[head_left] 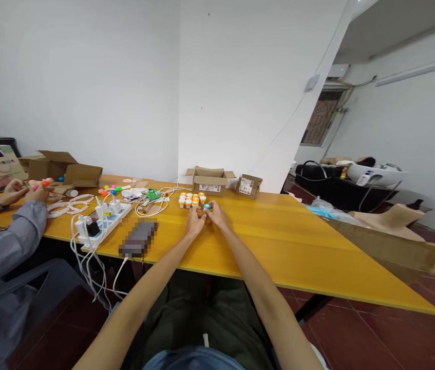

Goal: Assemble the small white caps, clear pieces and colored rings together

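Note:
Both my hands meet over the table, near its far side. A small round jar (207, 206) with a teal top is between their fingertips. My right hand (218, 216) pinches it from the right. On the other side, the curled fingers of my left hand (195, 222) close in against the same jar; their exact contact is too small to see well. Just beyond my left hand stands a tight group of several small white jars (188, 203) with orange-yellow lids. The jar's lower part is hidden by my fingers.
An open cardboard box (208, 188) and a smaller carton (248, 186) stand behind the jars. To the left lie a phone (139, 238), a power strip (105, 224) with tangled white cables and colourful balls (113, 192). A co-worker's hands (37, 193) handle small coloured pieces at far left.

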`<state>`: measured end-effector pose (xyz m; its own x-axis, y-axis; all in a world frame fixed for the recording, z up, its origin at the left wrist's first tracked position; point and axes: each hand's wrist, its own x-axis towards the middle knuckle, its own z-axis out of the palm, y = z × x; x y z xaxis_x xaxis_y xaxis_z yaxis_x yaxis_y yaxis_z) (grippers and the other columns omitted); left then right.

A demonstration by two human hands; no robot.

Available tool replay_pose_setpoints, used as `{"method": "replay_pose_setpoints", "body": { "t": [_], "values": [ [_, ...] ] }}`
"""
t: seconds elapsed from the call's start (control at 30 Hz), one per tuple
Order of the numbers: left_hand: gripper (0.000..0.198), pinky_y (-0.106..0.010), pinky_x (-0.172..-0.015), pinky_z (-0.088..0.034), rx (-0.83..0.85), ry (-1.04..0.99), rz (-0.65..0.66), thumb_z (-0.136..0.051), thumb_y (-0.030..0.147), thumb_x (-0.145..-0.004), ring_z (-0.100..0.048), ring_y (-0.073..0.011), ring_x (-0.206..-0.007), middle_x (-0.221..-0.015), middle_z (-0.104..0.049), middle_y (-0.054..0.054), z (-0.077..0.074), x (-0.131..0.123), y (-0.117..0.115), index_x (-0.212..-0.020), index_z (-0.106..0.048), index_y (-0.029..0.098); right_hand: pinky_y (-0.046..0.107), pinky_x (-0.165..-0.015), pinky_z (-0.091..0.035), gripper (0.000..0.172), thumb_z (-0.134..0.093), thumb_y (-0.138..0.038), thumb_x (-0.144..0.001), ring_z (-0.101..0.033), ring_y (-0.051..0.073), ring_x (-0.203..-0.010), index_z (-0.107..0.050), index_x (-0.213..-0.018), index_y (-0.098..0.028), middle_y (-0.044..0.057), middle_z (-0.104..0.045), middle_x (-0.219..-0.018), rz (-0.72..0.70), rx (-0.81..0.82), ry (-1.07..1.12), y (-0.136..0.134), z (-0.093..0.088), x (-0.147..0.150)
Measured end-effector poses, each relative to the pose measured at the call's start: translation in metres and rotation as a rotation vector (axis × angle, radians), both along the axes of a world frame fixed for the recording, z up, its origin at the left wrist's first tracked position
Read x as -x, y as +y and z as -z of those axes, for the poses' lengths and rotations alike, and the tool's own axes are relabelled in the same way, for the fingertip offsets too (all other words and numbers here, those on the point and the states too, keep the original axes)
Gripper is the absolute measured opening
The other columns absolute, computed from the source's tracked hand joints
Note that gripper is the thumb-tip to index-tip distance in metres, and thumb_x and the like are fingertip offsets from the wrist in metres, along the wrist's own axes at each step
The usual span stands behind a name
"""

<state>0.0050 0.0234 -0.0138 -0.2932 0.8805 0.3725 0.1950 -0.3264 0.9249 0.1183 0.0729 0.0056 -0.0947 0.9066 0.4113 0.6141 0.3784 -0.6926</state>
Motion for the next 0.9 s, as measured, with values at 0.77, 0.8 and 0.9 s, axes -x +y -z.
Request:
{"method": "replay_pose_setpoints", "body": {
  "t": [0.77, 0.8, 0.9],
  "values": [
    [0.062, -0.051, -0.108, -0.037, 0.074, 0.140, -0.446, -0.073, 0.011, -0.066, -0.044, -0.0349, -0.132, -0.132, -0.044, -0.015, -0.006, 0.004, -0.003, -0.119, -0.044, 0.022, 0.037, -0.099, -0.051, 0.031, -0.065, -0.035, -0.087, -0.068, 0.023, -0.111, -0.063, -0.113, -0.019, 0.012, -0.070, -0.124, -0.113, 0.092, 0.294, 0.029, 0.021, 0.003],
    [0.065, -0.051, -0.110, -0.037, 0.085, 0.173, -0.465, -0.073, 0.011, -0.066, -0.044, -0.0342, -0.133, -0.136, -0.043, -0.015, -0.008, 0.006, -0.003, -0.122, -0.042, 0.023, 0.037, -0.100, -0.051, 0.031, -0.063, -0.037, -0.087, -0.067, 0.024, -0.112, -0.064, -0.113, -0.019, 0.012, -0.071, -0.122, -0.122, 0.101, 0.325, 0.032, 0.021, 0.003],
    [0.076, -0.051, -0.113, -0.034, 0.111, 0.290, -0.493, -0.075, 0.014, -0.065, -0.041, -0.0338, -0.137, -0.145, -0.038, -0.016, -0.011, 0.012, 0.000, -0.131, -0.039, 0.023, 0.039, -0.103, -0.049, 0.034, -0.060, -0.043, -0.088, -0.066, 0.024, -0.114, -0.066, -0.112, -0.019, 0.010, -0.073, -0.118, -0.124, 0.128, 0.408, 0.044, 0.020, 0.004]
  ]
}}
